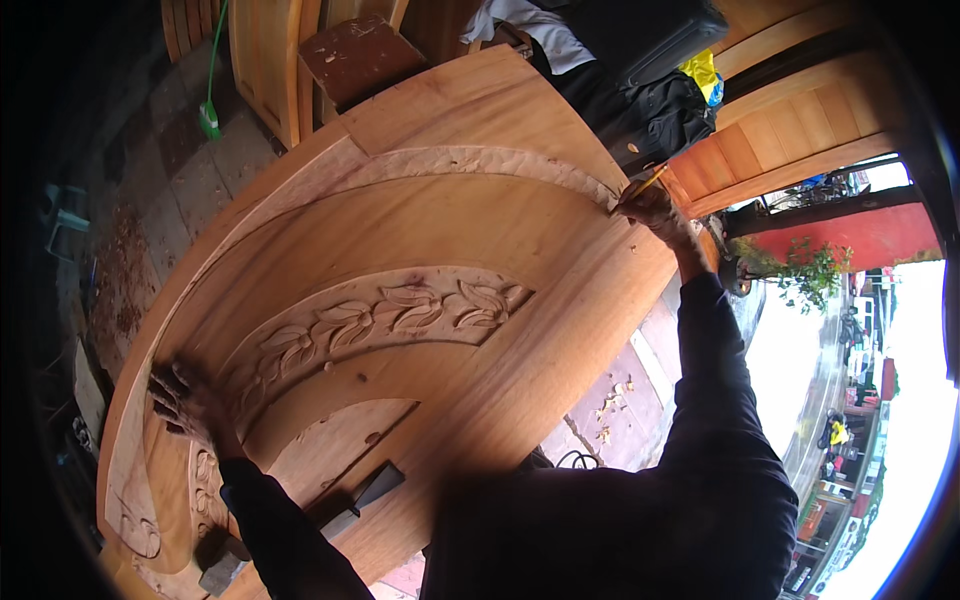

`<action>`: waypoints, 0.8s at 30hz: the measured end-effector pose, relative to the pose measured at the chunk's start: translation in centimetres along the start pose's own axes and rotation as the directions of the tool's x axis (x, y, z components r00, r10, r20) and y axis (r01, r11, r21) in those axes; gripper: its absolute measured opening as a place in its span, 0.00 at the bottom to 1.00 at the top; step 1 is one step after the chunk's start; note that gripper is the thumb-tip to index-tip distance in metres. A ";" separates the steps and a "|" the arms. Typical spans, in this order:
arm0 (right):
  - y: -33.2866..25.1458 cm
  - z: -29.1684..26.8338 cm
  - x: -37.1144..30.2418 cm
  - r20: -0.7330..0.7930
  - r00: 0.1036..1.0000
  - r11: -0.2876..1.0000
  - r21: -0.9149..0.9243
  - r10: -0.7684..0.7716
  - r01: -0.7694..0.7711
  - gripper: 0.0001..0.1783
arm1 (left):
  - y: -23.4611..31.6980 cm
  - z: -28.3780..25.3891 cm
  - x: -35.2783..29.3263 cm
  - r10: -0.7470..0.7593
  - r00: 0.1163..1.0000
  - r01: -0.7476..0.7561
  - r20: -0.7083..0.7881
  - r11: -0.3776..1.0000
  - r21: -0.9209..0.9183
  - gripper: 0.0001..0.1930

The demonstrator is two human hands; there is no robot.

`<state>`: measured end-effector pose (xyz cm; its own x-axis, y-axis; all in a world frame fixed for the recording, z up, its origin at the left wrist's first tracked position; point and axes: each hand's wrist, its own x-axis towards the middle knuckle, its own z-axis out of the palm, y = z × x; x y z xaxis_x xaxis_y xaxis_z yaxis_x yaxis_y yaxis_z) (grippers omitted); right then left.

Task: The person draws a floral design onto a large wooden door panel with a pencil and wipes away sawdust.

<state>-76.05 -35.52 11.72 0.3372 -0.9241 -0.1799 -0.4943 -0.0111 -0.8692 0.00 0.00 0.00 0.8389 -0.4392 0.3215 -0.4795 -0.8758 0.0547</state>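
Observation:
A large curved wooden panel (480, 400) fills the middle of the head view. Across it runs an arched band of carved leaves and flowers (415, 305). Above that band, a second, roughly chiselled recessed arch (450, 160) follows the outer curve. My right hand (652, 212) pinches a pencil (655, 178) at the right end of this recess, with the hand against the panel's edge. My left hand (185, 402) lies with fingers spread on the panel's left side, near the outer rim. It holds nothing.
A dark wedge-shaped block (378, 487) and a grey block (222, 575) rest on the panel near me. Wooden doors (265, 70) and a brown board (362, 58) stand behind. A black case (650, 40) is at the back. Wood shavings (125, 265) litter the floor.

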 end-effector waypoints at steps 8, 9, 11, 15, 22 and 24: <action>-2.0 15.2 -14.8 -0.630 0.774 0.838 0.453 0.058 0.306 0.03 | -1.0 0.5 -0.6 -0.087 0.995 0.087 -0.053 0.996 -0.006 0.43; -1.8 16.8 -16.0 -0.635 0.769 0.809 0.488 0.071 0.328 0.02 | -0.7 0.4 -0.5 -0.085 0.995 0.084 -0.061 0.996 -0.018 0.43; -2.0 19.5 -17.8 -0.622 0.763 0.744 0.591 0.173 0.313 0.03 | -0.5 0.4 -0.6 -0.105 0.994 0.105 -0.034 0.994 -0.020 0.44; -2.1 21.2 -17.5 -0.674 0.730 0.840 0.456 0.112 0.292 0.04 | -1.2 1.2 -0.2 -0.096 0.995 0.094 -0.036 0.993 -0.066 0.44; -1.2 21.0 -17.3 -0.633 0.770 0.873 0.418 0.081 0.252 0.04 | -2.7 -2.0 -1.2 0.170 0.972 -0.157 0.160 0.983 -0.092 0.39; -0.7 20.8 -17.0 -0.630 0.776 0.899 0.338 -0.004 0.279 0.03 | -5.7 -2.1 -2.0 0.423 0.888 -0.410 0.179 0.906 -0.108 0.34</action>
<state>-64.80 -11.84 5.87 -0.2411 -0.9581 0.1544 -0.0798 -0.1390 -0.9871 0.55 6.28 1.05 0.5882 -0.7965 0.1398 -0.8059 -0.5917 0.0197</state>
